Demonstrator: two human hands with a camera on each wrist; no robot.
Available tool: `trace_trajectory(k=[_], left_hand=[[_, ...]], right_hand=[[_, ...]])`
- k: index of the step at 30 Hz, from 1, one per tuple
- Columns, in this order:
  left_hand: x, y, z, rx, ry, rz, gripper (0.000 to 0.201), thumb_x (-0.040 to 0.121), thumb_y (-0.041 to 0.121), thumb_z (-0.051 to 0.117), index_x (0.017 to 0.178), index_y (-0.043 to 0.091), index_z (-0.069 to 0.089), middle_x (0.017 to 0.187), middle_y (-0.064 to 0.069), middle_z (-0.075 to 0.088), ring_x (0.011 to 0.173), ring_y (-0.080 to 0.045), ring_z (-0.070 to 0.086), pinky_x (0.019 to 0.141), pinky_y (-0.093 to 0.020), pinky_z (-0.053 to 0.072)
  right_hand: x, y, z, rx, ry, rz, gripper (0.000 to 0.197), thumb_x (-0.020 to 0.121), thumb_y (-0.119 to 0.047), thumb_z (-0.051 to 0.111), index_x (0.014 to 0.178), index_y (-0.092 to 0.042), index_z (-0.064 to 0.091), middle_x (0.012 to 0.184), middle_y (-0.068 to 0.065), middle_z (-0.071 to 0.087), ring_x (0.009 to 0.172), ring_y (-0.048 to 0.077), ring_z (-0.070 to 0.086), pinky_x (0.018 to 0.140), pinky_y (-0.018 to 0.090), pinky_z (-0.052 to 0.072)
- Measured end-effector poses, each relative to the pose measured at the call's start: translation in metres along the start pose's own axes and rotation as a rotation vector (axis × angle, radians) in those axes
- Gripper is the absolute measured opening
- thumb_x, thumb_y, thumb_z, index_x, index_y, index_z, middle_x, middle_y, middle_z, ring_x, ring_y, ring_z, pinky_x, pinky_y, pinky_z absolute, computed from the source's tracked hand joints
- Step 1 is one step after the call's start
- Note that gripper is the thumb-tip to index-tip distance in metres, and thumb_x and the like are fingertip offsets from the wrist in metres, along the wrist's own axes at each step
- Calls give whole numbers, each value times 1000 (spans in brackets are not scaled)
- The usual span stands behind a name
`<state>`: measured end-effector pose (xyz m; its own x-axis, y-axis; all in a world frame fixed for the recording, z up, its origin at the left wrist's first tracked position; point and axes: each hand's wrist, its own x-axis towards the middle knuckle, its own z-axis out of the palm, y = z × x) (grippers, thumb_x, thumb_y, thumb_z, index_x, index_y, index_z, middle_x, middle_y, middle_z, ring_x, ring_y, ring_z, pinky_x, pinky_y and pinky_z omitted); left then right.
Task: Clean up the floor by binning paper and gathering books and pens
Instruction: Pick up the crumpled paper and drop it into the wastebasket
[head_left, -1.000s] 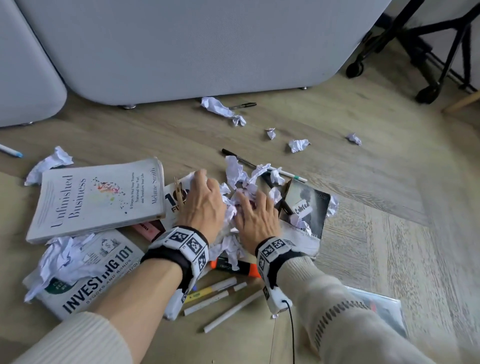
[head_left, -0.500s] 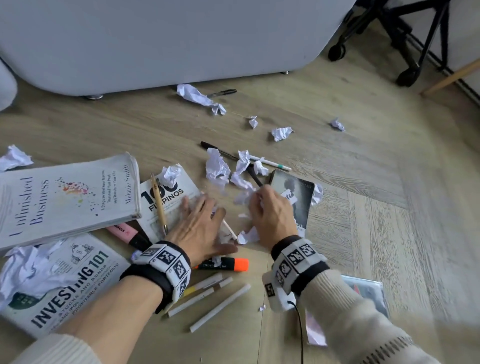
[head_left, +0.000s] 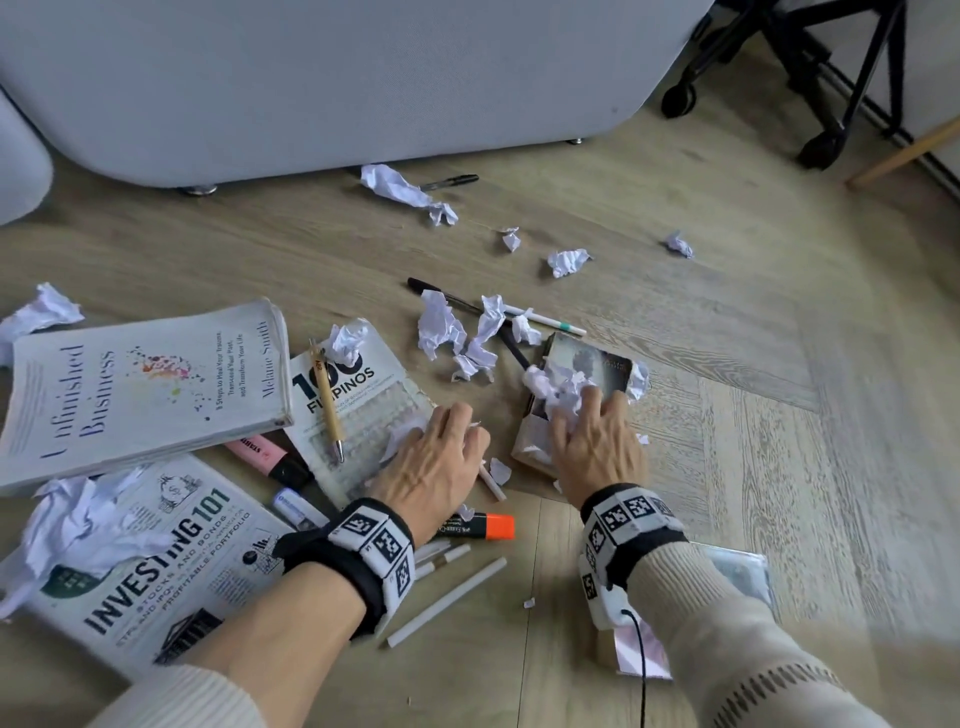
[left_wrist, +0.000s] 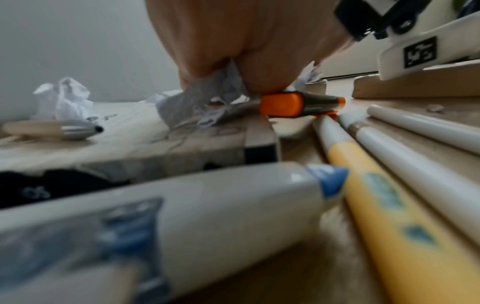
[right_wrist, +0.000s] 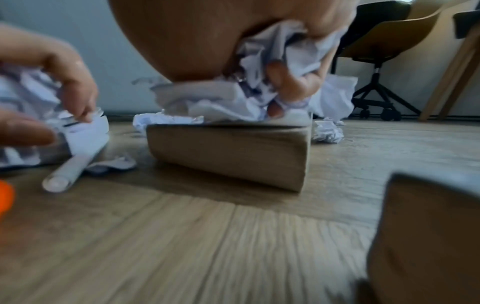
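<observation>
My left hand (head_left: 447, 436) lies on the "100 Filipinos" book (head_left: 358, 410), fingers curled round crumpled paper (left_wrist: 205, 96). On a dark-covered book (head_left: 602, 361), my right hand (head_left: 584, 415) grips a bigger wad of crumpled paper (right_wrist: 262, 82). Loose paper balls (head_left: 449, 335) lie just beyond both hands. An orange highlighter (head_left: 483, 526) and white pens (head_left: 447, 603) lie by my left wrist. A wooden pen (head_left: 327, 400) rests on the "100 Filipinos" book.
"Unfinished Business" (head_left: 140, 384) and "Investing 101" (head_left: 171, 571) lie left, with paper (head_left: 78, 525) on the latter. Another book (head_left: 743, 571) lies under my right forearm. Scraps (head_left: 405, 192) and a black pen (head_left: 449, 182) sit near the grey sofa (head_left: 363, 78). Chair legs (head_left: 831, 104) stand far right.
My hands, together on one paper pile a second ago, have drawn apart. Each now holds its own wad, the right one on the dark book.
</observation>
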<state>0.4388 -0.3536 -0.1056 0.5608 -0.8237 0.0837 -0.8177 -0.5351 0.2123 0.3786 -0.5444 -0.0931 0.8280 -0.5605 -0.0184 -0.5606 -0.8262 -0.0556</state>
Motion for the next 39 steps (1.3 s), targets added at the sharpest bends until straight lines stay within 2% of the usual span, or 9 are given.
trace_trajectory(k=[7,11,14,19,22,26,32,36,39], left_hand=[[0,3,3,61,-108,-173,31,82,28,71,93,11,48,96,-13,45,76,-22,45,51,-31,40],[-4,6,1,8,-226,-167,15,88,19,65,95,14,52,93,-12,53,73,-23,55,52,-31,47],[-2,1,-4,-83,-272,-152,12,98,20,49,109,14,49,107,-8,53,88,-20,58,70,-28,51],[22,-40,-37,-275,-3,-463,18,99,24,47,108,9,50,100,-5,51,62,-6,41,47,-14,25],[36,-72,-47,-225,183,-665,19,97,17,50,113,7,48,110,-14,46,63,-10,41,52,-18,34],[24,-91,-34,-105,-9,-693,36,93,12,49,129,11,43,112,-18,43,77,-30,57,64,-34,43],[7,-85,-24,33,-82,-575,17,94,2,39,108,6,47,109,-15,41,78,-25,54,63,-31,43],[-2,-86,-17,-18,-68,-545,6,93,9,51,96,9,46,109,-16,42,76,-28,57,55,-31,40],[-3,-88,-16,-49,-65,-528,10,94,13,53,96,11,44,113,-15,41,74,-22,55,55,-28,41]], right_hand=[[0,-14,12,-45,61,-435,20,99,-38,44,106,-19,48,98,8,42,57,13,45,43,20,31],[9,-10,14,70,30,-566,18,99,-29,44,93,-13,47,88,5,43,49,16,41,39,25,31],[10,-9,9,185,64,-528,17,93,-17,54,81,-11,44,73,1,43,48,17,34,43,27,28],[12,-6,-1,372,76,-362,13,84,-21,45,80,-10,49,66,3,53,52,23,46,48,30,37],[24,-16,-12,442,55,-288,19,84,-22,49,72,-9,43,55,10,50,47,24,44,44,30,34],[32,-53,-9,305,4,-249,13,83,-16,53,84,-6,44,58,10,51,52,30,46,47,36,35],[34,-104,10,221,-1,-269,52,86,-15,49,135,-16,35,94,5,54,60,20,46,52,31,36],[42,-125,20,199,-75,-253,72,91,-28,51,150,-32,9,142,15,22,74,27,55,58,33,47],[47,-129,26,67,-127,-324,78,93,-24,49,149,-40,-2,154,17,0,82,30,61,58,32,47]])
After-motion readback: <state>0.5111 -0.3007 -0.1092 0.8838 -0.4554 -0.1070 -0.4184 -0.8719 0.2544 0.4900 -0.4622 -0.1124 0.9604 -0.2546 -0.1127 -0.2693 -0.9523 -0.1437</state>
